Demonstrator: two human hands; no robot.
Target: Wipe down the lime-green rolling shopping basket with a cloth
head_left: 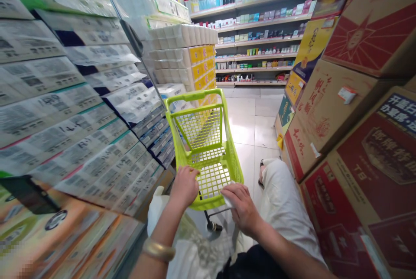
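Observation:
A lime-green plastic shopping cart (234, 164) with a grid basket stands right in front of me, its basket empty. My left hand (186, 187) is closed over the near left part of the basket's rim. At the near right corner, my right hand (241, 206) is closed on a white tissue (229, 201), or a thin cloth, pressed against the rim; most of it is hidden under the fingers. A black caster wheel (213, 226) shows below the basket, between my arms.
Stacked paper packs (65, 110) rise close on the left. Wrapped tissue rolls (185, 36) stand ahead of them. Tall cardboard boxes (325, 101) line the right side. Pale floor tiles (240, 116) lead to shelves (256, 56) of small goods at the back.

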